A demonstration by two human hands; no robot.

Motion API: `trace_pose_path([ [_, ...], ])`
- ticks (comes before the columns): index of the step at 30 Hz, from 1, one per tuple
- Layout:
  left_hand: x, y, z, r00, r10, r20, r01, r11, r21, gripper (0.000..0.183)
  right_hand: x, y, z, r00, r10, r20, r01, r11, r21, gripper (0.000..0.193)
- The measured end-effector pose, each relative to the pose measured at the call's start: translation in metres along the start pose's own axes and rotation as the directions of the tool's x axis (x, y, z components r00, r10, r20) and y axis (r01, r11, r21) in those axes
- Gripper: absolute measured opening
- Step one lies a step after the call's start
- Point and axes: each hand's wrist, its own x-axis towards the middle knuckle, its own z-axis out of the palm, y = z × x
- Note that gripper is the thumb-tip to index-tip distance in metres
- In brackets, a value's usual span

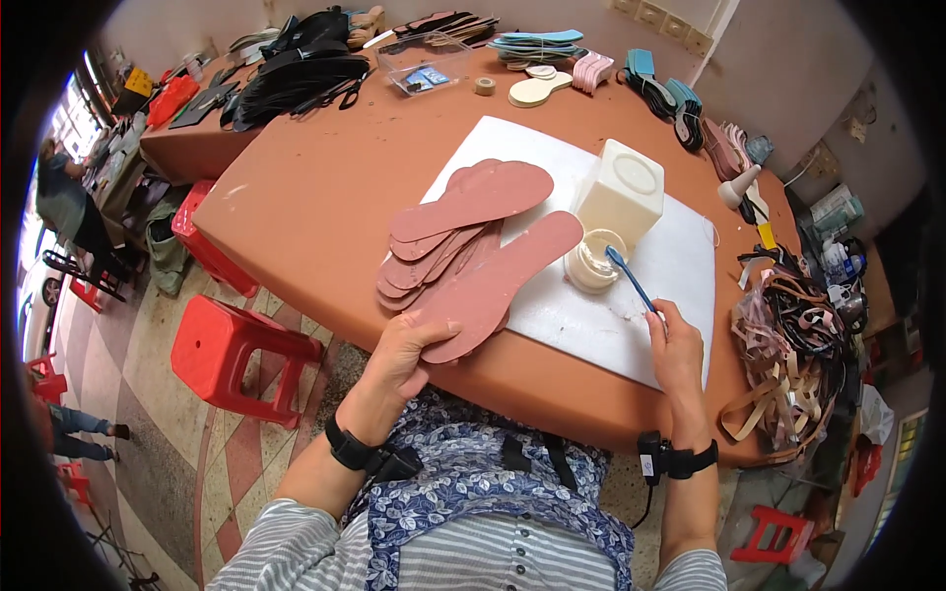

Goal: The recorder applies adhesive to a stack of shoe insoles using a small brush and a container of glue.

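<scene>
My left hand (399, 357) grips a reddish-pink insole (507, 281) by its heel end, thumb on top. Beneath and beyond it lies a fanned pile of matching insoles (473, 202). My right hand (676, 345) pinches a blue-handled brush (634, 281), its tip at the mouth of a small round tub (594, 264) of pale paste. Against the tub's far side stands a cream square container (621, 192). A white board (552, 330) lies under the tub, the container and part of the pile.
A tangle of straps (788, 364) hangs at the table's right edge. Insole bundles (537, 46), a clear plastic box (424, 67) and a tape roll (484, 87) line the far side. A red stool (232, 355) stands left; other people are farther left.
</scene>
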Motion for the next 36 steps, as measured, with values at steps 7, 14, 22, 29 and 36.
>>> trace_pose_path([
  [7,0.005,-0.006,0.001,0.997,-0.031,0.065,0.030,0.999,0.019,0.027,-0.026,-0.021,0.003,0.999,0.032,0.007,-0.032,0.922,0.387,0.019],
  [14,0.008,-0.012,0.009,0.987,-0.103,0.120,0.108,0.993,-0.037,0.028,-0.051,-0.056,0.024,0.993,-0.119,0.024,0.095,0.882,0.461,0.016],
  [22,-0.001,-0.009,0.010,0.981,-0.125,0.145,0.139,0.986,-0.092,0.030,-0.041,-0.037,0.036,0.994,-0.070,-0.085,0.102,0.882,0.460,0.016],
  [29,-0.002,-0.010,-0.002,0.973,-0.132,0.191,0.145,0.988,-0.057,0.033,-0.030,-0.023,0.025,0.994,0.039,-0.101,0.015,0.870,0.492,0.020],
  [36,-0.004,-0.007,-0.009,0.957,-0.152,0.246,0.164,0.986,-0.027,0.037,-0.026,-0.007,0.017,0.993,0.087,-0.074,-0.035,0.851,0.524,0.021],
])
